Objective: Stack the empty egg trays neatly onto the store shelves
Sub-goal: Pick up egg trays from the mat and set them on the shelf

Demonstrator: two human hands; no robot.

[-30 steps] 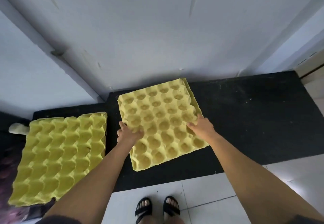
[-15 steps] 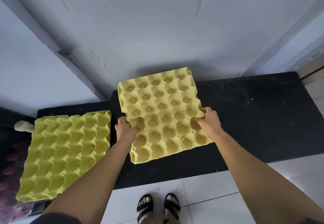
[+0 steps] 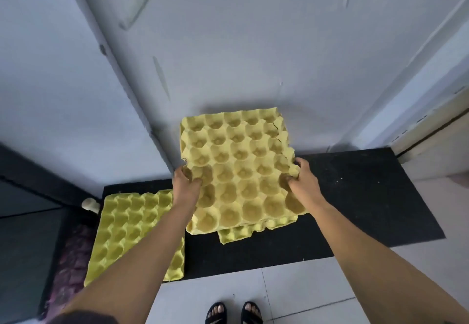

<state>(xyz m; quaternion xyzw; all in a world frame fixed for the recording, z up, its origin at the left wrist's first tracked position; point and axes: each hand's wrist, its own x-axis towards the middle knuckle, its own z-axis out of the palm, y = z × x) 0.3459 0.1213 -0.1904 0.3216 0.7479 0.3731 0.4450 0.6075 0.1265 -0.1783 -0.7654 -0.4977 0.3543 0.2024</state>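
A yellow egg tray (image 3: 238,168) is held up in the air in front of the pale wall, tilted with its far edge higher. My left hand (image 3: 185,184) grips its left edge, thumb in a cup. My right hand (image 3: 302,181) grips its torn right edge. Under it, the front edge of another yellow tray (image 3: 236,233) shows on the black mat (image 3: 368,196). A further yellow tray (image 3: 129,229) lies flat on the mat's left end, partly behind my left forearm.
The pale wall (image 3: 253,44) rises straight behind the mat. Dark purple trays (image 3: 68,268) lie at the far left beside a dark panel. A pale knob (image 3: 90,205) sticks out near the left tray. White floor tiles and my sandalled feet (image 3: 233,313) are below.
Both hands have lifted the yellow tray off the mat and raised it toward the wall. Another tray beneath it has come into view. The camera view tilted upward.
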